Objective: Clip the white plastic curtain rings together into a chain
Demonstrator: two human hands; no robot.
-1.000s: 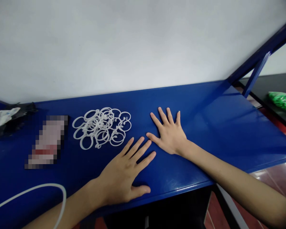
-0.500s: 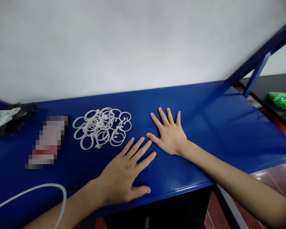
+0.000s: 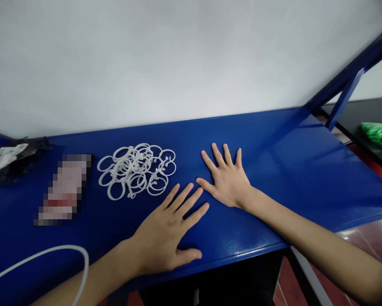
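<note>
Left hand (image 3: pixel 161 242) and right hand (image 3: pixel 226 180) both bare, slender, five long tapering fingers each. Fingernails (image 3: pixel 191 185) short, rounded, trimmed close to fingertips. Backs of hands smooth directly behind fingers; knuckles only faintly marked, tendons barely visible. Thumbs shorter, set low beside index fingers. Wrists narrow, further back from fingers. Left forearm (image 3: pixel 92 284) and right forearm (image 3: pixel 306 238) bare, slim, smooth, widening gradually away from fingers until cut off by frame edge. Markings on skin: none discernible at this resolution.
</note>
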